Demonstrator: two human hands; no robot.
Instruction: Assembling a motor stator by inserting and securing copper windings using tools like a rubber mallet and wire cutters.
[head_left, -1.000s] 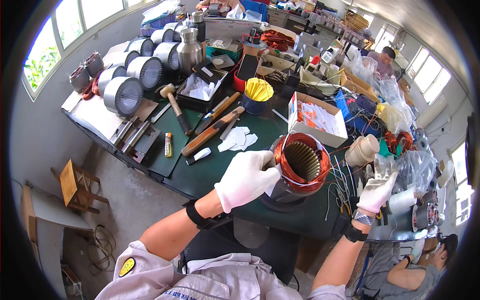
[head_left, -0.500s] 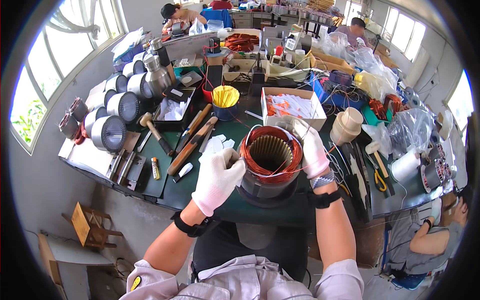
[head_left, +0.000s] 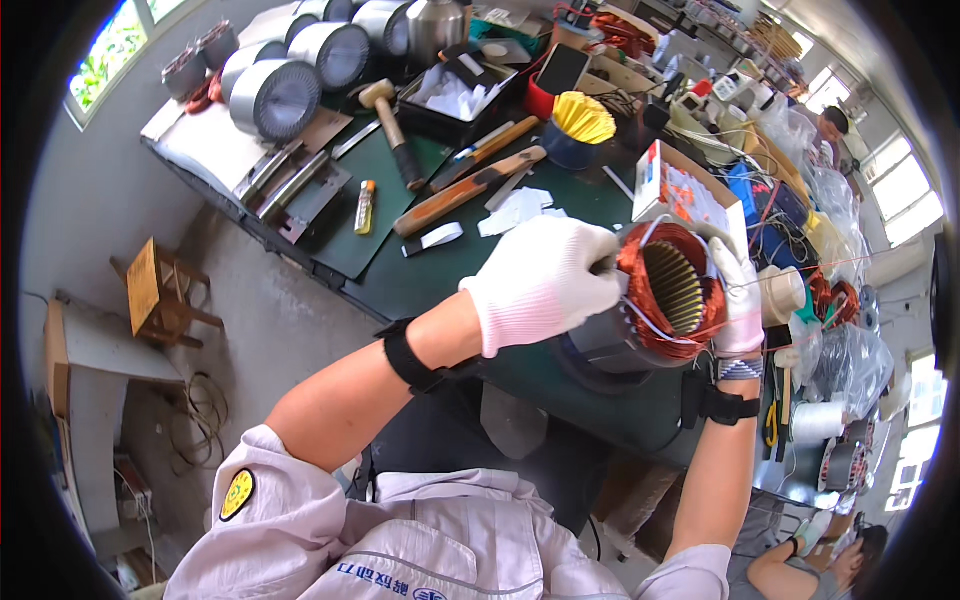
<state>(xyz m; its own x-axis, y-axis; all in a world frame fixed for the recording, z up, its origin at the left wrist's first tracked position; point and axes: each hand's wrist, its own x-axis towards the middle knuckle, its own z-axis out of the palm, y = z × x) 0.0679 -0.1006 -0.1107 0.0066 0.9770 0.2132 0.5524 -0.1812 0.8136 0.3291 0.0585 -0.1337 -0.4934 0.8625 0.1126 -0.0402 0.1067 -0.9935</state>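
Note:
A motor stator (head_left: 612,345) stands on the green table in front of me, a thick ring of red copper winding (head_left: 648,285) around its slotted bore. White cord runs over the winding. My left hand (head_left: 545,278), in a white glove, is closed at the winding's left edge, its fingertips pinched together; what lies between them is too small to make out. Against the right side of the winding, my gloved right hand (head_left: 738,295) has its fingers curled around the stator. A thin reddish wire stretches off to the right of it.
Left of the stator lie white paper pieces (head_left: 520,210), wooden sticks (head_left: 470,190), a mallet (head_left: 392,125) and a lighter (head_left: 365,207). Behind stand a pot of yellow strips (head_left: 583,120) and a box of white and orange pieces (head_left: 690,190). A spool of white thread (head_left: 817,421) stands right.
The view has tilted and swung left, so table and stator appear turned and shifted right. My left hand has moved up against the winding's edge; my right hand stays at its right side.

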